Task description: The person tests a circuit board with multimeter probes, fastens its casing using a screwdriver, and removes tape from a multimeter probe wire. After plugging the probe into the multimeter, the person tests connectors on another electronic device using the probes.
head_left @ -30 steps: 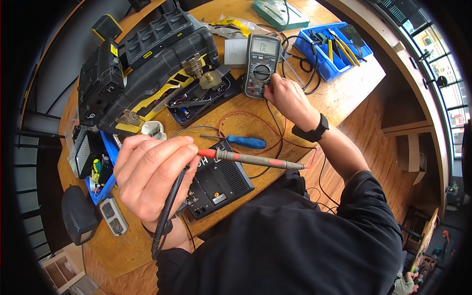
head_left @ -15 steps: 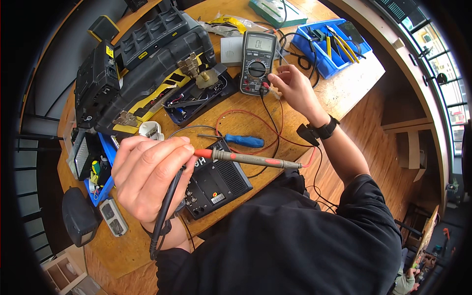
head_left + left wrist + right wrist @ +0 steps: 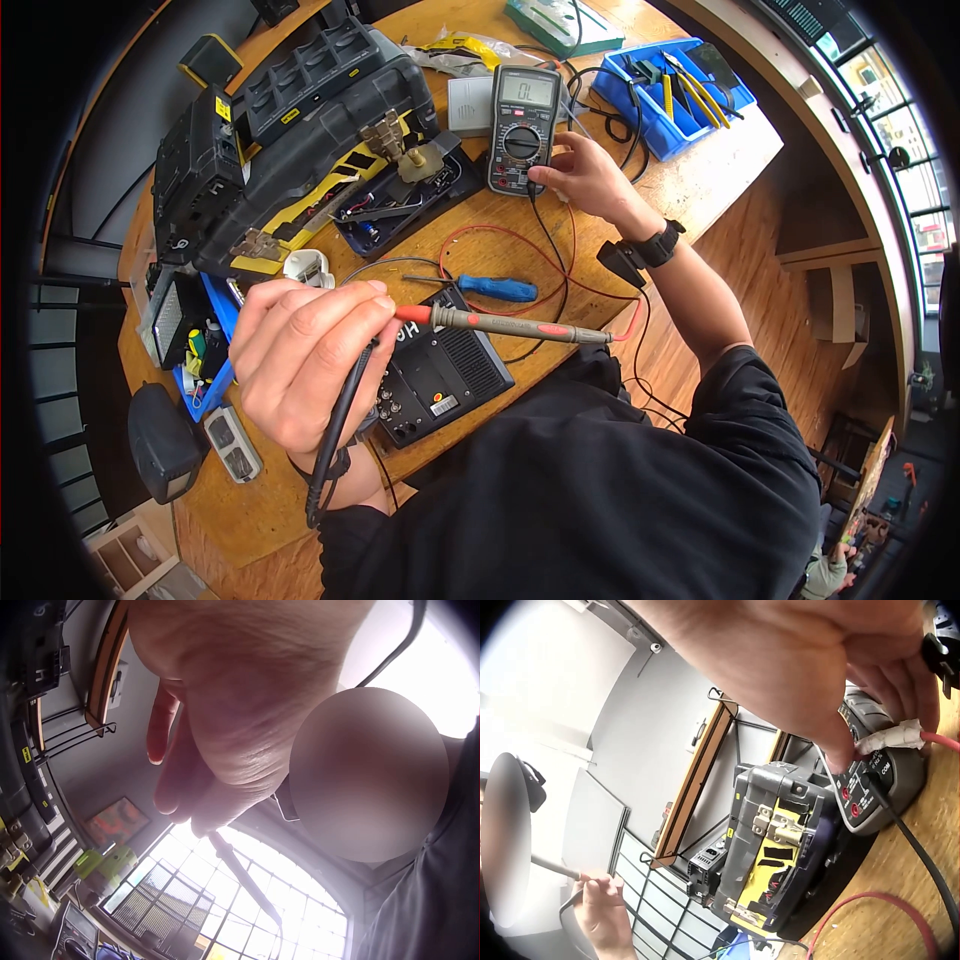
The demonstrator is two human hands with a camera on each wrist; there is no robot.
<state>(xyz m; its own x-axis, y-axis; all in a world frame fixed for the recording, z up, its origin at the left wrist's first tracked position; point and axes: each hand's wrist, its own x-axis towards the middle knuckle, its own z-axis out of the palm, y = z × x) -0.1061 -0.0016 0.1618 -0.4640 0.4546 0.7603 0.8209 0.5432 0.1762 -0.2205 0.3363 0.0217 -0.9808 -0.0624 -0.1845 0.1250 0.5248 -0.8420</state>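
Perhaps the taped plug (image 3: 891, 739) might slip if the left hand (image 3: 310, 360), pinching the probe (image 3: 520, 324), strains its lead (image 3: 941, 740), while the right hand (image 3: 595, 185), grip unclear, touches the multimeter (image 3: 523, 130).

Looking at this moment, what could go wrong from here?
A whitish wrap covers the end of the red lead at the multimeter, beside the right hand; that connection might be weak or work loose.
The left hand pinches the red probe close to its tip end, so skin contact could disturb a reading.
The lead also lies looped by the blue screwdriver, where a tug might snag.
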